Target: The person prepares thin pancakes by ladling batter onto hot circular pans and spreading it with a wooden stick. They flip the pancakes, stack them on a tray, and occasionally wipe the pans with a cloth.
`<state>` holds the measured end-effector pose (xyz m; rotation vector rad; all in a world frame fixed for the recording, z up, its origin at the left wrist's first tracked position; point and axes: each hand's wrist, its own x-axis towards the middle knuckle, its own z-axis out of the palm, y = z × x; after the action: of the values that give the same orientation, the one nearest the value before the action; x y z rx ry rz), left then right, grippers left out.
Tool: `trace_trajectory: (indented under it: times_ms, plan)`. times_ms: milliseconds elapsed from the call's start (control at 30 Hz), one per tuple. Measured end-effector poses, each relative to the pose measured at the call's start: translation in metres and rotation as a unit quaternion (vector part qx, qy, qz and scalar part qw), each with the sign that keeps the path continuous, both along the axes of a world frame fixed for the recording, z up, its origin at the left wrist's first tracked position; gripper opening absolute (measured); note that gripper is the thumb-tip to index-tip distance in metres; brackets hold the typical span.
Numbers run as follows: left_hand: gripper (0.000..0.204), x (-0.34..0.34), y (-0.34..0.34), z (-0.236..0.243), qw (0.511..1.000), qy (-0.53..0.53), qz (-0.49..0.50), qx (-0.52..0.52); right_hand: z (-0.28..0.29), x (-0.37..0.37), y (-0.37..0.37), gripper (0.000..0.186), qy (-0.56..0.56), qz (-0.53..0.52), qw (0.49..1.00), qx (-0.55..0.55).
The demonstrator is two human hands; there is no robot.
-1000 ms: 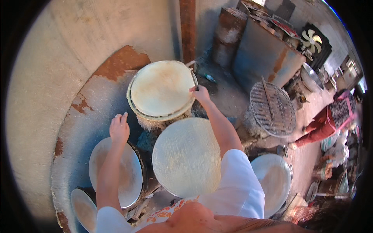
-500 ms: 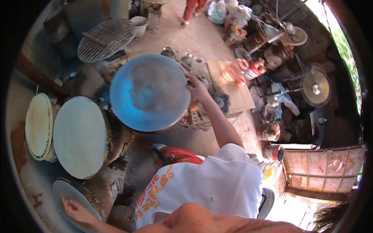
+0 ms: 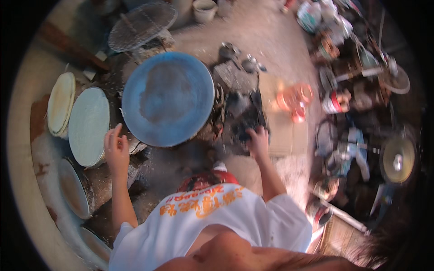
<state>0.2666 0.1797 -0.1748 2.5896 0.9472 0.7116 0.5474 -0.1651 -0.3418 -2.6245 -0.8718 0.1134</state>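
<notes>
My left hand (image 3: 116, 147), fingers apart, is raised beside a pale round disc (image 3: 88, 128) on the left. A large blue-grey round griddle with a darker middle (image 3: 166, 99) lies in front of me, between and beyond my hands. My right hand (image 3: 257, 140) is at a dark, crumpled-looking item (image 3: 239, 108) right of the griddle; whether its fingers grip it is unclear through the blur. A second, cream-coloured disc (image 3: 60, 104) and another round griddle (image 3: 72, 187) are at the left edge.
A round wire rack (image 3: 142, 25) and a pale bucket (image 3: 204, 10) stand at the back. On the right are a cardboard sheet (image 3: 289, 135), translucent reddish containers (image 3: 294, 101), bags (image 3: 323, 18) and cluttered tools. A curved wall (image 3: 25, 158) runs along the left.
My right hand has left the blue-grey griddle's edge for the dark item beside it. My left hand has risen from the lower-left griddle. The view has turned rightward since the oldest frame.
</notes>
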Motion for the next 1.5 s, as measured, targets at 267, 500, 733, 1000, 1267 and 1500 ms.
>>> trace_trajectory:
  times_ms: [267, 500, 733, 1000, 1267, 1500]
  plan:
    - [0.034, 0.004, -0.031, -0.003, 0.996, -0.019, 0.073, -0.047, 0.047, -0.012, 0.189, 0.059, -0.036, 0.171, 0.961, 0.216]
    - [0.037, -0.104, -0.076, -0.017, 0.944, -0.064, 0.287, -0.150, 0.062, 0.072, 0.414, 0.054, -0.121, 0.184, 0.971, 0.095]
    - [0.039, -0.209, -0.143, -0.005, 0.847, -0.060, 0.510, -0.138, 0.048, -0.153, 0.363, 0.025, -0.081, 0.720, 0.676, 0.133]
    - [0.037, -0.347, -0.177, -0.015, 0.775, -0.105, 0.618, -0.080, 0.105, -0.404, 0.410, 0.026, 0.160, 0.626, 0.652, 0.397]
    - [0.045, -0.425, -0.120, 0.003, 0.755, -0.205, 0.623, -0.007, 0.062, -0.587, 0.598, 0.038, -0.084, 0.610, 0.758, 0.217]
    - [0.034, -0.514, -0.200, -0.049, 0.503, -0.138, 0.850, -0.073, 0.090, -0.725, 0.779, 0.055, -0.114, 0.631, 0.764, 0.066]
